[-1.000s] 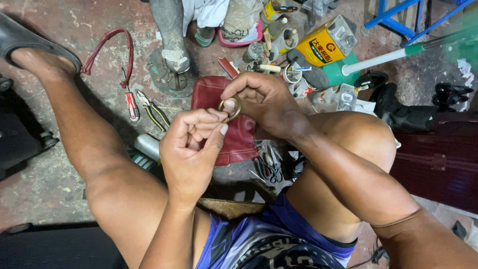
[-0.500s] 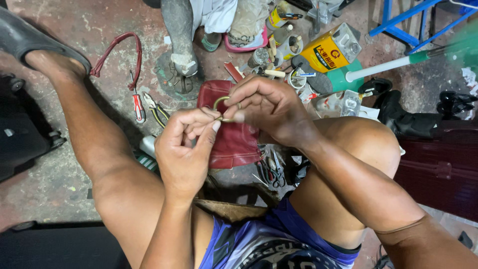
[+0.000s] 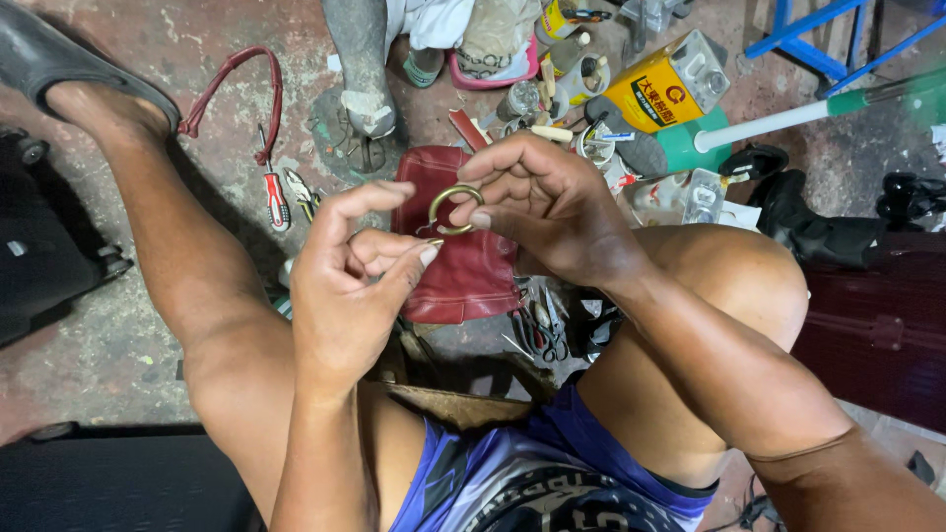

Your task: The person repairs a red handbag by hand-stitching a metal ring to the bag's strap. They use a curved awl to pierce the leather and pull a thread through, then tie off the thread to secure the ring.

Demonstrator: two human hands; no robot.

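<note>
My right hand (image 3: 537,202) pinches a small brass ring (image 3: 452,208) between thumb and fingertips, holding it up over a dark red leather bag (image 3: 463,271) on the floor. My left hand (image 3: 350,281) sits just left of the ring, thumb and forefinger pressed together on a small part at the ring's lower left edge; I cannot make out what that part is. Both forearms reach forward over my bare knees.
On the stained concrete floor lie a red strap (image 3: 246,84), a red-handled screwdriver (image 3: 274,197), pliers (image 3: 301,187), scissors-like tools (image 3: 537,330), a yellow can (image 3: 665,89), bottles and a green-and-white broom handle (image 3: 788,118). Black cases stand left and right. A blue frame is top right.
My hands have drawn slightly apart, so the brass ring shows clearly in my right fingers. My left fingers have shifted from over the ring to its lower left edge.
</note>
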